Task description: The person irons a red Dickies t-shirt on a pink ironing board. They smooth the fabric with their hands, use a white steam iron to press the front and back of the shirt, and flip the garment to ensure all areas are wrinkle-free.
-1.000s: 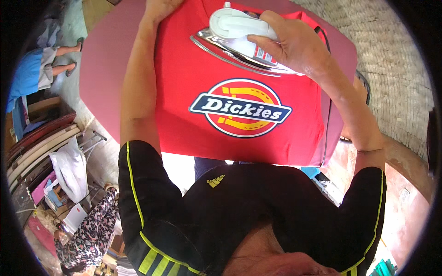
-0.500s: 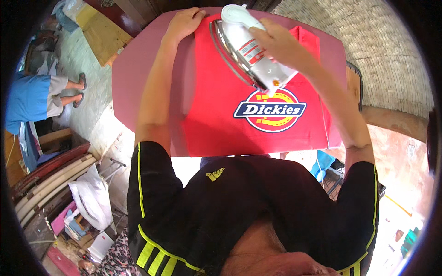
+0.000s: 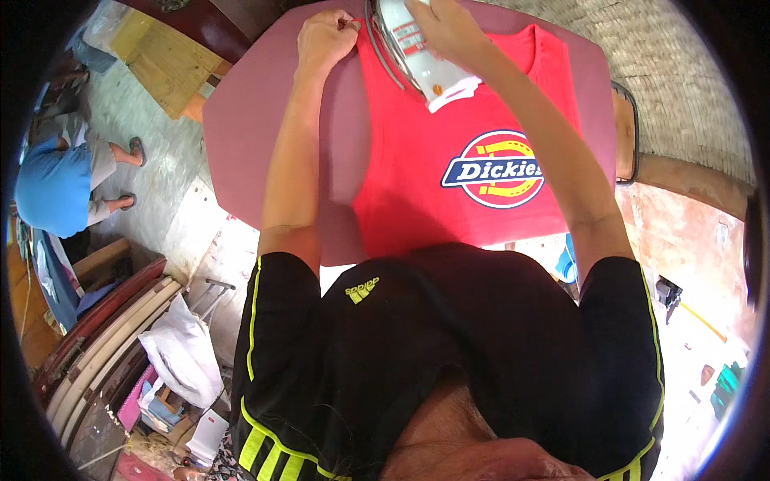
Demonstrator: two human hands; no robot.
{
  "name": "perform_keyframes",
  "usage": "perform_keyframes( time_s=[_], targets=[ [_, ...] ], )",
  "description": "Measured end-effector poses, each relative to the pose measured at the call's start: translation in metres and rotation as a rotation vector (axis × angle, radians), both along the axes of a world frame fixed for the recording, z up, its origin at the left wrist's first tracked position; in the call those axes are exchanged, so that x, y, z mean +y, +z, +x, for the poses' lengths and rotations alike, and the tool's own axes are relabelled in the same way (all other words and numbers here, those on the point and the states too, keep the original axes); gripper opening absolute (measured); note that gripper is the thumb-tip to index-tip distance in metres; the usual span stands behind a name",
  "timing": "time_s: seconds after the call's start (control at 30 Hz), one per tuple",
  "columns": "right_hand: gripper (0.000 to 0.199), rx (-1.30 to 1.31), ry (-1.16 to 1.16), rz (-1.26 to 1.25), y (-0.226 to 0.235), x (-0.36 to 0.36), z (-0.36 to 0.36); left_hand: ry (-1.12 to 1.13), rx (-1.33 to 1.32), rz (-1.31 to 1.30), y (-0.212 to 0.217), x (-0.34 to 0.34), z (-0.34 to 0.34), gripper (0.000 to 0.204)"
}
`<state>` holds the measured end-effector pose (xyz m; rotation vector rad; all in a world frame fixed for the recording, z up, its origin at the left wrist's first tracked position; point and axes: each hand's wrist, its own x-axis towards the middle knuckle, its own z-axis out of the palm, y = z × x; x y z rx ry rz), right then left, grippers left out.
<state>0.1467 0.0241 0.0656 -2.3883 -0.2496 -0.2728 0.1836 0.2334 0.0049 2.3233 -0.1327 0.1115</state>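
Note:
A red sleeveless shirt (image 3: pixel 417 160) with a round printed emblem lies flat on a dark pink ironing board (image 3: pixel 257 136). My right hand (image 3: pixel 445 28) grips the handle of a white and metal clothes iron (image 3: pixel 417 48), which rests on the shirt's upper left part. My left hand (image 3: pixel 325 36) pinches the shirt's left shoulder edge at the top of the board. My forearms run up from the lower edge on either side of the emblem.
A person in a blue top (image 3: pixel 52 188) sits on the floor at the left. Wooden boards (image 3: pixel 104 321), a white bag (image 3: pixel 180 357) and clutter lie at lower left. A wooden pallet (image 3: pixel 164 60) is at upper left, a woven mat (image 3: pixel 674 72) at upper right.
The view has shifted so the board sits higher and to the right. The iron has moved up the shirt toward its left shoulder. My left hand now pinches the shoulder edge.

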Motion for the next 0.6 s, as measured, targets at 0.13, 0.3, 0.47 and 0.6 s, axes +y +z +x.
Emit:
perform_keyframes(
  time_s=[0.13, 0.3, 0.47, 0.6],
  targets=[
    [0.030, 0.437, -0.066, 0.137, 0.008, -0.012, -0.042, 0.008, 0.032, 0.025, 0.001, 0.004, 0.003, 0.026],
    [0.043, 0.051, -0.049, -0.075, 0.007, -0.002, 0.005, -0.102, -0.193, 0.081, -0.037, 0.004, 0.028, 0.023],
    [0.050, 0.337, -0.012, -0.023, 0.052, 0.010, 0.008, -0.020, -0.226, 0.075, -0.036, 0.010, 0.022, 0.019],
    [0.050, 0.143, 0.112, -0.232, 0.027, -0.027, 0.007, -0.006, -0.071, -0.034, -0.016, 0.002, 0.015, 0.020]
  ],
)
